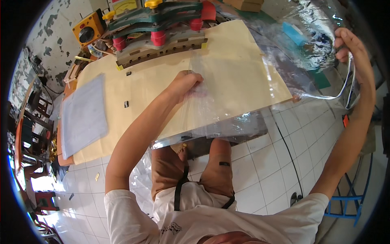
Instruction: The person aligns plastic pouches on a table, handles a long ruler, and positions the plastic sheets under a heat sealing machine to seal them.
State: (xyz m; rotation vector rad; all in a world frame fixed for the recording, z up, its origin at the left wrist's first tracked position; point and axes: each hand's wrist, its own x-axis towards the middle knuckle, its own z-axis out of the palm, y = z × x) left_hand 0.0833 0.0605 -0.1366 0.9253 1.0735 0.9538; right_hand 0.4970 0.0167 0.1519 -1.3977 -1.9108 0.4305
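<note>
A wide piece of clear plastic film (239,87) stretches across the right part of the table, with part of it draping over the front edge. My left hand (187,84) is closed in a fist on gathered film near the table's middle, just below the press. Far off to the right, my right hand (350,44) is raised, its curled fingers gripping crumpled, shiny film. A loose strip of the film hangs below that hand. To the left lies a flat stack of clear plastic sheets (84,116), apart from both hands.
A green press with red fittings and a notched metal bar (164,51) stands at the back. Pale yellow board (146,91) covers the table, with small black pieces (126,104) on it. An orange box with a black dial (88,29) is behind left. A blue object (294,33) lies right.
</note>
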